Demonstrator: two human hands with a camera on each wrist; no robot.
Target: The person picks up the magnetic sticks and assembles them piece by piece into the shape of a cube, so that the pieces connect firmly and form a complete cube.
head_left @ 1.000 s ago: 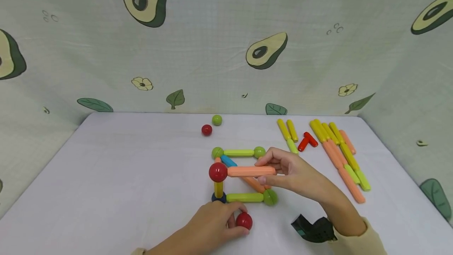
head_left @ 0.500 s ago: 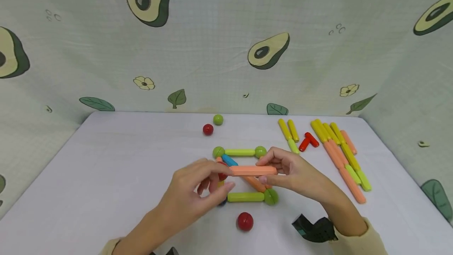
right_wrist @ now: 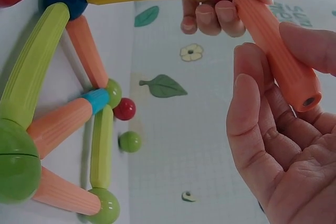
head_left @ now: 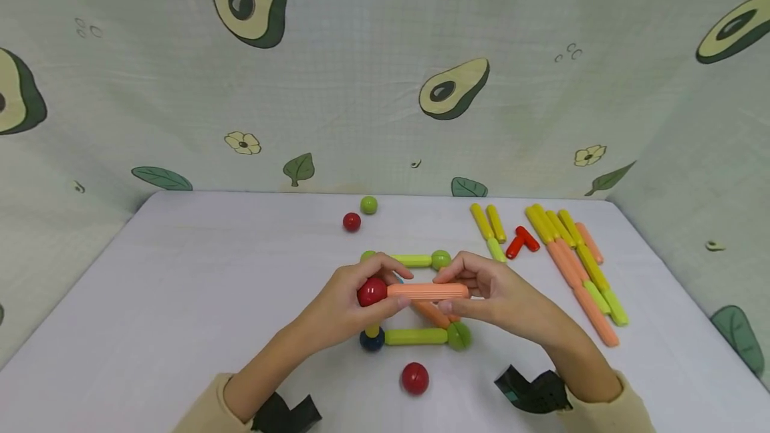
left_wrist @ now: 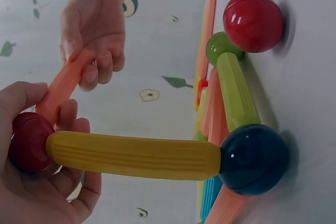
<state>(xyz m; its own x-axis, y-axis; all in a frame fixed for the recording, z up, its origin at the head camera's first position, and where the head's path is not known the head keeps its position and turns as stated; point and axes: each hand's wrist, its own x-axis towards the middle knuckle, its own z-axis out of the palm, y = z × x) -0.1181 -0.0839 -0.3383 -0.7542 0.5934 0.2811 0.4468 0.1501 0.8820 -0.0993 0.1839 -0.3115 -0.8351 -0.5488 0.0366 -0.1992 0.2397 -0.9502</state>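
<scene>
My right hand [head_left: 496,293] pinches a salmon-coloured magnetic rod [head_left: 424,291] between thumb and fingers. The rod's left end meets a red ball [head_left: 371,292], which my left hand [head_left: 343,309] holds, its thumb and fingertips reaching the rod. From this ball a yellow rod [left_wrist: 134,156] runs down to a dark blue ball [left_wrist: 254,159] resting on the table. The blue ball is one corner of a flat frame with a light green rod [head_left: 416,336] and a green ball [head_left: 459,337]. My left hand hides part of the frame's far left in the head view.
Another red ball [head_left: 415,378] lies in front of the frame. A smaller-looking red ball [head_left: 351,222] and a green ball [head_left: 369,204] sit toward the back. Loose yellow, salmon and lime rods [head_left: 580,259] lie at right, beside short red rods [head_left: 522,242].
My left hand has left the red ball in front, risen to the upper red ball and taken hold of it at the salmon rod's end. The right hand has stayed nearly still.
</scene>
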